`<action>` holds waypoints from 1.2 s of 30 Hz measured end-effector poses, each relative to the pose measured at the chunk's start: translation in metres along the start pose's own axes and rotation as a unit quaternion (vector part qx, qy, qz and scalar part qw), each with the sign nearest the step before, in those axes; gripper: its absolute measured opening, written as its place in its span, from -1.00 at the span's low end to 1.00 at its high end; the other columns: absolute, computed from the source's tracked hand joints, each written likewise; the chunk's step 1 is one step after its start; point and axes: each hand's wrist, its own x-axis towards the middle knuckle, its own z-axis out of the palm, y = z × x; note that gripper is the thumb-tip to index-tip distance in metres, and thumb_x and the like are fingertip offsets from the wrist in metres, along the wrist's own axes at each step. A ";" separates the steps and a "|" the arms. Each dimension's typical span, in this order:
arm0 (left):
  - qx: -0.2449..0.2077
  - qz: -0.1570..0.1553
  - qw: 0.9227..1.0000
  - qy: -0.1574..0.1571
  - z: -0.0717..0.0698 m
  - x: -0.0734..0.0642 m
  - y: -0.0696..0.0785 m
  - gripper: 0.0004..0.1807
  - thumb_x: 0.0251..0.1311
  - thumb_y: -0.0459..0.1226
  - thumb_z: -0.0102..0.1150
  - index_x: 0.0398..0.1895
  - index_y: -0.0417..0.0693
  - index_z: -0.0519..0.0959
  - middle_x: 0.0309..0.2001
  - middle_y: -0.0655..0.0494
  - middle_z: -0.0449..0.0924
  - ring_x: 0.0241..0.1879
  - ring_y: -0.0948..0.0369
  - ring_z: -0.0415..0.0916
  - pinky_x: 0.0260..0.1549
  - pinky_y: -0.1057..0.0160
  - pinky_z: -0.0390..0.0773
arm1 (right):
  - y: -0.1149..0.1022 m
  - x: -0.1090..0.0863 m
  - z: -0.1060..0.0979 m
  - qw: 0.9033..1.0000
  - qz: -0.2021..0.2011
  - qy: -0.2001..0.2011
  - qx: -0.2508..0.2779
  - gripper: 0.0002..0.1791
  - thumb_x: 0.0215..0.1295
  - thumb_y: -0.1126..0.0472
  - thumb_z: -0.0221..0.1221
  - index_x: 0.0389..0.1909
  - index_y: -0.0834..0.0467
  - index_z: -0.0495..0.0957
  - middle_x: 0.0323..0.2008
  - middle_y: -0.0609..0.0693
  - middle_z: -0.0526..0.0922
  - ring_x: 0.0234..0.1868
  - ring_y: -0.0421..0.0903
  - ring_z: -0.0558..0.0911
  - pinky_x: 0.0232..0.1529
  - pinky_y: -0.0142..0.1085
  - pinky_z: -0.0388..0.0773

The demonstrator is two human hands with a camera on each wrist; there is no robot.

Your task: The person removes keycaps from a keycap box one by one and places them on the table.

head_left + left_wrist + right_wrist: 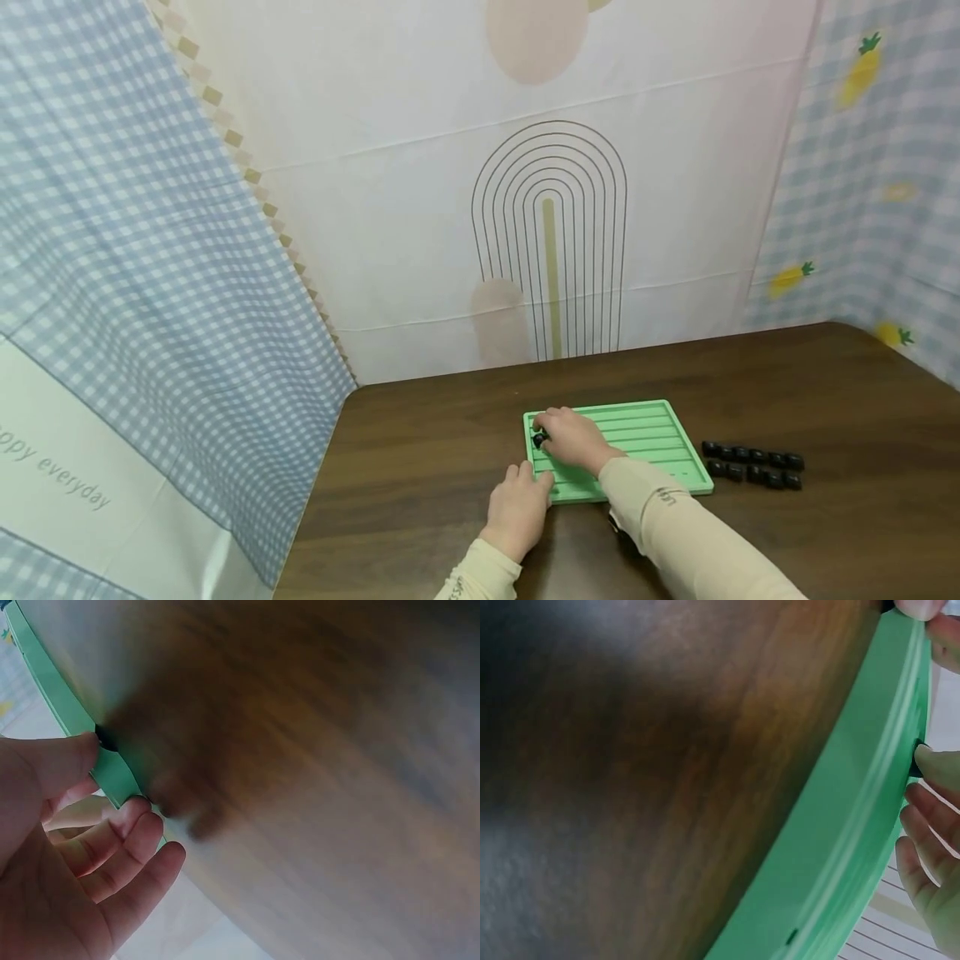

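A light green ridged tray (645, 429) lies on the table, its long grooves running left to right. At its near left corner my left hand (517, 508) holds the rim, thumb on the front edge and fingers round the left side; the left wrist view shows this grip on the green corner (116, 780). My right hand (573, 437) reaches over the tray and pinches a small glossy black piece (540, 438) at the left end of a groove. In the right wrist view the thumb presses this dark piece (916, 759) at the tray, its exact kind hidden.
Two short rows of small black pieces (753, 467) sit on the brown wooden table (420, 467) to the right of the tray. A patterned white cloth (405, 250) hangs behind the table, with blue checked cloth (187, 250) at the left.
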 end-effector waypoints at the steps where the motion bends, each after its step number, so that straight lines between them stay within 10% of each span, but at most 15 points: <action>1: 0.002 0.001 1.000 0.004 0.001 0.000 0.000 -0.81 0.11 -0.08 0.18 -0.23 0.15 0.48 -0.27 0.06 0.44 -0.32 0.17 0.39 -0.64 0.31 0.43 | 0.000 0.000 0.001 1.000 -0.001 0.000 -0.003 -0.82 0.09 0.30 0.23 -0.24 0.14 0.58 -0.23 0.02 0.60 -0.17 0.01 0.55 -0.20 -0.12 0.53; 21: 0.013 0.001 1.000 0.008 0.001 0.000 0.001 -0.80 0.10 -0.07 0.20 -0.26 0.14 0.47 -0.30 0.05 0.45 -0.33 0.16 0.40 -0.65 0.29 0.44 | 0.003 -0.005 0.003 0.996 -0.023 0.076 -0.046 -0.92 0.12 0.29 0.22 -0.34 0.14 0.56 -0.35 -0.03 0.59 -0.31 -0.08 0.51 -0.33 -0.23 0.52; 36: -0.003 0.020 0.999 0.042 0.005 -0.003 0.001 -0.83 0.09 -0.16 0.22 -0.32 0.06 0.46 -0.35 0.02 0.43 -0.39 0.14 0.39 -0.69 0.30 0.38 | 0.093 -0.080 -0.093 0.994 0.088 0.070 -0.010 -0.81 0.16 0.19 0.21 -0.19 0.11 0.57 -0.21 0.05 0.61 -0.18 0.01 0.56 -0.32 -0.09 0.52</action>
